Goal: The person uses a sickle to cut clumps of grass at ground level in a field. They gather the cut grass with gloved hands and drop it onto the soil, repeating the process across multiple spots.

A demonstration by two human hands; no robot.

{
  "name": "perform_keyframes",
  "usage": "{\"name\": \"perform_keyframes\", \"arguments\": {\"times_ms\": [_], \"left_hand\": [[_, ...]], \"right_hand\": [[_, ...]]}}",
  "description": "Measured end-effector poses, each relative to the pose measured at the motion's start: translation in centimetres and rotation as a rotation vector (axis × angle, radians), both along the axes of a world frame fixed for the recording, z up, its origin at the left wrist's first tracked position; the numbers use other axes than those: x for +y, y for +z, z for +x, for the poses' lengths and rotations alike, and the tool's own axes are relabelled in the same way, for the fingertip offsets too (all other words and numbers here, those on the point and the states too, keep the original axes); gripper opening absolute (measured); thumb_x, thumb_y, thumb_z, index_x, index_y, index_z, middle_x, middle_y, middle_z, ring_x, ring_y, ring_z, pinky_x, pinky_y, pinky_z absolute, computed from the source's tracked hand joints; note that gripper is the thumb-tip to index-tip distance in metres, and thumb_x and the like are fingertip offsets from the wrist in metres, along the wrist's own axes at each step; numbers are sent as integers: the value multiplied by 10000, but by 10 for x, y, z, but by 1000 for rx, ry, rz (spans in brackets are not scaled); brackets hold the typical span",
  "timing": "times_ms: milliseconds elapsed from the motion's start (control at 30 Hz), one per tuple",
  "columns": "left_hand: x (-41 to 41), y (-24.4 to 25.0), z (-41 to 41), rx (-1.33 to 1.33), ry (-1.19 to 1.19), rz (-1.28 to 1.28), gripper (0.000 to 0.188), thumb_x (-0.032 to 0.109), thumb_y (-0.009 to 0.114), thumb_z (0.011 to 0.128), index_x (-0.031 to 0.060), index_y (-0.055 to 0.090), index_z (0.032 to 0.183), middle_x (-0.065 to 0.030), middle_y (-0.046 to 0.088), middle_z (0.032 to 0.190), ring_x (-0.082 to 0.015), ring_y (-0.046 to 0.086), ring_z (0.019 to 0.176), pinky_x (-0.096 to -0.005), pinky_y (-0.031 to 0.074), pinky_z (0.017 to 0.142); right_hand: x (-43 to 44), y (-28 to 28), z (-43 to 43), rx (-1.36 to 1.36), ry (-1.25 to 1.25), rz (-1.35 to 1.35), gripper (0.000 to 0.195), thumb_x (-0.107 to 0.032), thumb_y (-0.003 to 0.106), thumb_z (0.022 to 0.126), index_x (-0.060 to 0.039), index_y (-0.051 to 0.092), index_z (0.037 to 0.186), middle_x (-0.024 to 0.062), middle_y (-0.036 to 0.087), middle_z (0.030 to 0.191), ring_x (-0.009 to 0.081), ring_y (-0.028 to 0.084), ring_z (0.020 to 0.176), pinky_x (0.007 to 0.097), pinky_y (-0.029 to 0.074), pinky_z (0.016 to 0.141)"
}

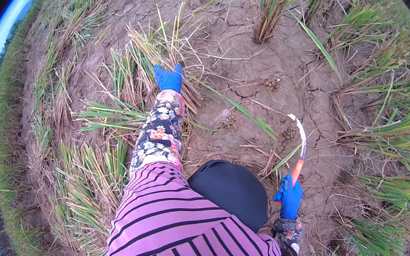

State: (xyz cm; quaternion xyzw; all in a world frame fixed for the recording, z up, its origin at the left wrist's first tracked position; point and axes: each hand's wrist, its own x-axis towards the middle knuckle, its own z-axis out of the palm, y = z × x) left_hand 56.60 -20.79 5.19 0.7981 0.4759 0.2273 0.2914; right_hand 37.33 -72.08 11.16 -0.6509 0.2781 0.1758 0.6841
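My left hand (169,79), in a blue knit glove, reaches forward into a loose bundle of cut rice-like stalks (152,49). Its thumb and one finger spread among the stalks, and the other fingers are hidden, so I cannot tell whether it grips them. Brown stalk ends stick out to the right of the wrist. At the lower right, my right hand (290,196), gloved in blue too, is closed around the orange handle (297,172) of a sickle. The curved blade (301,134) points forward above the soil, beside a green leaf (287,159).
Cracked brown soil (236,123) spreads ahead. A standing clump (269,9) rises at the upper right, and several more tufts (390,133) line the right side. Cut stalks (86,180) lie at the left. My dark-covered knee (230,195) is between my arms.
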Motion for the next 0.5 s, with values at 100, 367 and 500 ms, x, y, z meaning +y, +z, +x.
{"name": "perform_keyframes", "arguments": {"times_ms": [100, 367, 500], "left_hand": [[-32, -21, -5, 205, -152, 45, 1059, 553, 701, 757, -15, 180, 1484, -267, 239, 1515, -386, 261, 1406, -470, 242, 1146], [-61, -9, 14, 467, -840, 783, 668, 449, 624, 840, 156, 428, 1407, -107, 394, 1469, -355, 296, 1388, -576, 179, 1127], [-15, -8, 10, 757, -722, 697, 567, 516, 523, 890, 146, 537, 1319, -81, 468, 1421, -331, 326, 1381, -586, 169, 1117]], "right_hand": [[9, 8, -3, -32, 62, -62, 271, -308, 576, 957, -49, 542, 887, 0, 474, 573, 110, 459, 396, 267, 391, 366], [26, 14, -2, -13, 160, -144, 289, -323, 593, 946, -47, 534, 882, 4, 483, 595, 103, 480, 436, 261, 404, 394], [26, 15, 4, -26, 317, -429, 274, -312, 602, 939, -46, 543, 911, 58, 507, 607, 141, 525, 479, 319, 437, 444]]}}
